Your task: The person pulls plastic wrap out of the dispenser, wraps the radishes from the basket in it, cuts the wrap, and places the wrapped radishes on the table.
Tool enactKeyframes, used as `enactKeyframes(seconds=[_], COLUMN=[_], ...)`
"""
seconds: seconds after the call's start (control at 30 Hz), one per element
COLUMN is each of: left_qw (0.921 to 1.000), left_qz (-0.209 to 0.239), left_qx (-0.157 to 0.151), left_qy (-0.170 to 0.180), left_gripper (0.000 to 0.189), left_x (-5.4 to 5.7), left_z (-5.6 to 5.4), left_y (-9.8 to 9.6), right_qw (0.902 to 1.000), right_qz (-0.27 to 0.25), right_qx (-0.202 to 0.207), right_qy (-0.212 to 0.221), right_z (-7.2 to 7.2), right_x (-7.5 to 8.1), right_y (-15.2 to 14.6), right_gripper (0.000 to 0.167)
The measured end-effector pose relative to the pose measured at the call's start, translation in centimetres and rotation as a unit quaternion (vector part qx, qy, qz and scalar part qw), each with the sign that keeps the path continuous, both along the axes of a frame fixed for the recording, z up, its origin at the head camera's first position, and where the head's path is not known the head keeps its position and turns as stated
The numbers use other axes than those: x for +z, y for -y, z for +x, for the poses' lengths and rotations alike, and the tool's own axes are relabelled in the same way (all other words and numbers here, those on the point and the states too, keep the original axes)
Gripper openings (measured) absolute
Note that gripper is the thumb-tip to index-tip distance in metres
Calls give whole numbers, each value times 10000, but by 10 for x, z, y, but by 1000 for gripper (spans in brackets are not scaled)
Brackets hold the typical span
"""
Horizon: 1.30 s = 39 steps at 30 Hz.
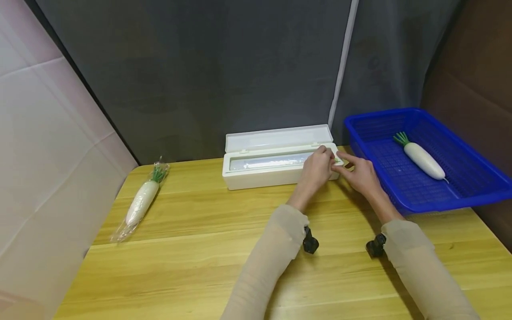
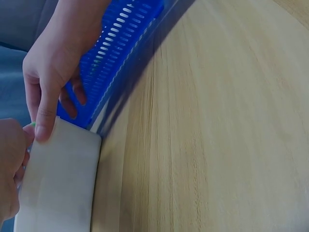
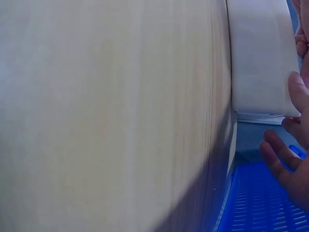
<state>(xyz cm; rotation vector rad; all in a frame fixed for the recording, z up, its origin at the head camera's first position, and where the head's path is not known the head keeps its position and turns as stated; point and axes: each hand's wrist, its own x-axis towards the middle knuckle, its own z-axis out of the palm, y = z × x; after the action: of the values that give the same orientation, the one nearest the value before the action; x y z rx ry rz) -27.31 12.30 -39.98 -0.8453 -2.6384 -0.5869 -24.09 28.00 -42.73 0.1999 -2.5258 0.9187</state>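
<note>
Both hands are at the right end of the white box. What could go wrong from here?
The white box might swivel or slide: the left hand and the right hand are both at its right end, and neither holds the left end.
The lid stands raised at the back, so a bump could perhaps tip it forward onto the hands.
The blue basket is close beside the right hand, so a sudden pull could knock it.

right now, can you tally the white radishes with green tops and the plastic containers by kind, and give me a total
White radish with green top, wrapped in clear plastic: 1
Bare white radish with green top: 1
Blue slotted plastic basket: 1
White rectangular box with open lid: 1
Total: 4
</note>
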Motion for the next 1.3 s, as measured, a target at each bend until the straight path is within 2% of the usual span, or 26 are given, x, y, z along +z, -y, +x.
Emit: enactKeyframes(seconds=[0.33,0.47,0.63,0.93,1.3], left_qw=[9999,9999,9994,9992,9974], left_qz=[40,-103,-184,-104,207], left_qx=[-125,20,172,243,354], left_qy=[-71,-70,-239,-308,-589], left_gripper=[11,10,8,8,9], left_x=[-1,-2,-1,-1,-6], left_z=[1,2,4,7,8], left_y=[7,13,24,43,66], right_qw=[10000,10000,9999,9999,10000], right_qz=[-29,-26,-10,-9,-16], right_qx=[6,-11,-79,-98,-55], right_qy=[-73,-53,-108,-20,-80], right_z=[1,0,1,2,2], right_x=[1,0,1,0,-1], right_y=[2,5,4,3,2], right_gripper=[49,49,50,51,51])
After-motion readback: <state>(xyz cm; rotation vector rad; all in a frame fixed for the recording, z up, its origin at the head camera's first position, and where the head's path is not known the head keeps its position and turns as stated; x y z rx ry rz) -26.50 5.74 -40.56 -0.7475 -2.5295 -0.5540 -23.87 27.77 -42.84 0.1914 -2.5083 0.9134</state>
